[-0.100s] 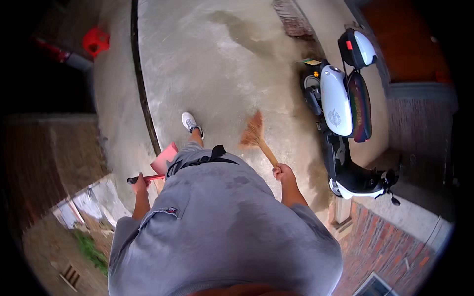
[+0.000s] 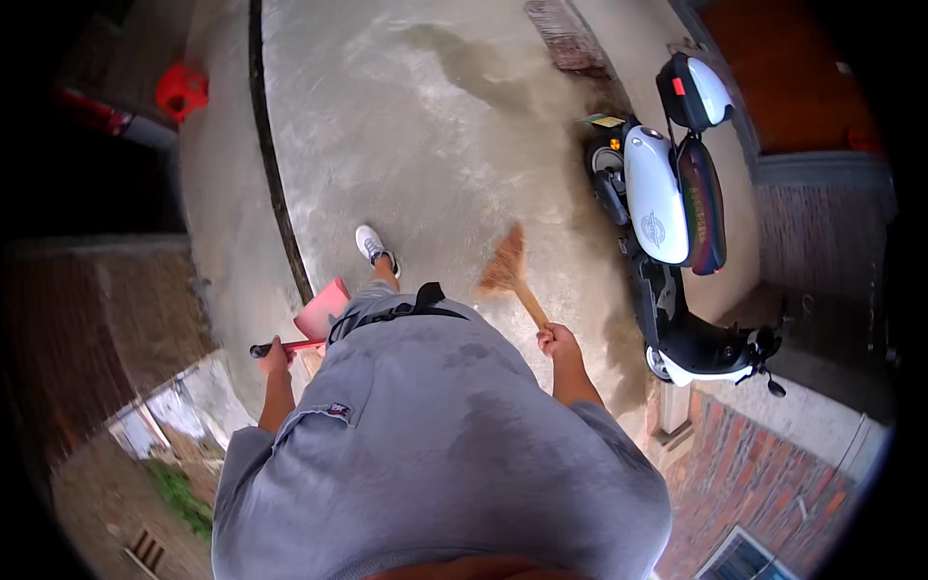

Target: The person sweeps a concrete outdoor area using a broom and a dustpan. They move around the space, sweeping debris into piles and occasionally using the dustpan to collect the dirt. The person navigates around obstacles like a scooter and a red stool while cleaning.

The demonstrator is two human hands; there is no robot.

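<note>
In my right hand is the light wooden handle of a broom, the fingers wrapped round its upper end. Its reddish-brown bristles fan out over the concrete, ahead of me and right of my shoe; whether they touch the ground I cannot tell. My left hand is closed round the red handle, with a black end, of a dustpan. The pan is pinkish red and hangs beside my left leg, partly hidden by my grey clothing.
A white and black scooter stands on the right, by a brick wall. A dark groove runs along the concrete floor on the left. Farther left lies a red plastic object. Damp patches mark the floor.
The broom's bristles have shifted slightly to the right and nearer to me. The surroundings have slid a little leftward in view. Both hands keep their hold.
</note>
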